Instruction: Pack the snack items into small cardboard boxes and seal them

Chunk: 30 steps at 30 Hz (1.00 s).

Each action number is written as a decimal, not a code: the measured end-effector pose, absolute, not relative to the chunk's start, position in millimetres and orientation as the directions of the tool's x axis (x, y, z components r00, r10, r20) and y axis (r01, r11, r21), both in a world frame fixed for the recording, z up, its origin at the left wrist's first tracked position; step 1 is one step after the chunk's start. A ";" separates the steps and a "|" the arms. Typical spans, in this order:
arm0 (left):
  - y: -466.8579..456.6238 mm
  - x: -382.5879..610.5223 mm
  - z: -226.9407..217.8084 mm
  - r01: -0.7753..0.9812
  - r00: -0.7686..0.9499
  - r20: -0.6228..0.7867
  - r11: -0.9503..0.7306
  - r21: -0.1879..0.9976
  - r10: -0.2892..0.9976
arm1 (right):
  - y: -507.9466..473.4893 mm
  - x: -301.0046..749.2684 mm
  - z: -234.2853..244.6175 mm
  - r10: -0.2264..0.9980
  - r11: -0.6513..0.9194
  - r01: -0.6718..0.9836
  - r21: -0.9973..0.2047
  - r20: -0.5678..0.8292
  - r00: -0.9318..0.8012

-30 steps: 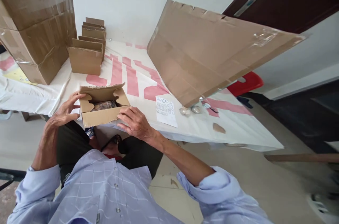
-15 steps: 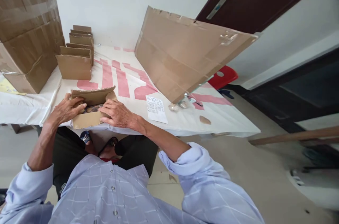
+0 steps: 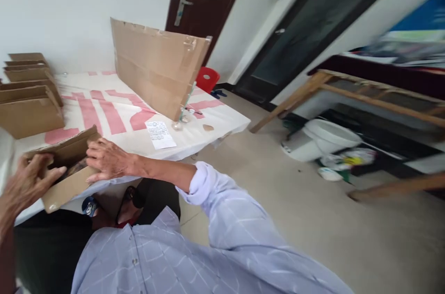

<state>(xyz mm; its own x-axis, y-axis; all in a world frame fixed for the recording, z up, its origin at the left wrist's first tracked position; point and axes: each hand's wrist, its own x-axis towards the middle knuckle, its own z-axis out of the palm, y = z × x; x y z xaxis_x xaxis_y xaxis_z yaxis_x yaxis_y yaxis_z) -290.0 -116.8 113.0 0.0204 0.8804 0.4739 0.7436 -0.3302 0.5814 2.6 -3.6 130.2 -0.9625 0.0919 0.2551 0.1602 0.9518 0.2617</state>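
A small cardboard box lies at the table's front edge on the left, its top flaps standing up. Something dark and mottled shows inside, too shaded to name. My left hand grips the box's left end, thumb over the near flap. On the opposite end, my right hand is closed over the side with its fingers at the opening. Right of it, a printed sheet with small drawings lies on the cloth.
A white-and-pink cloth covers the table. Several open cardboard boxes stand back left. A large cardboard panel leans upright near rolls of clear tape. Beyond are a red stool, a white bucket and a wooden-legged table.
The view has swung right, so everything on the table appears further left; the bucket and second table have come into sight. Both hands stay on the small box.
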 end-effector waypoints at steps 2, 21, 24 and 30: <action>-133.8 -273.5 120.7 0.829 -0.141 0.357 -0.086 0.552 0.924 | -4.5 9.1 122.0 0.099 0.957 0.181 0.226 0.332 -0.938; -199.1 -254.1 81.2 0.475 -0.174 0.470 -0.344 0.810 0.865 | -3.5 58.1 112.3 0.351 0.911 0.410 0.048 0.433 -0.830; -202.9 -246.7 79.6 0.493 -0.165 0.492 -0.360 0.792 0.855 | -1.1 63.1 112.5 0.381 0.892 0.449 0.052 0.448 -0.809; -207.7 -236.4 80.4 0.512 -0.152 0.487 -0.353 0.783 0.860 | 2.2 68.7 116.1 0.394 0.868 0.482 0.115 0.431 -0.812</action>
<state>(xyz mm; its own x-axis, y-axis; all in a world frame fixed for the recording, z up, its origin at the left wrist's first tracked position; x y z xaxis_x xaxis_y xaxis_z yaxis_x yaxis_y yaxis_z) -236.4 -207.7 80.4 -0.1522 0.8600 0.4870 0.5124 -0.3527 0.7830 68.7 2.2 116.1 -0.8120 0.3941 0.4305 0.4824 0.8684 0.1150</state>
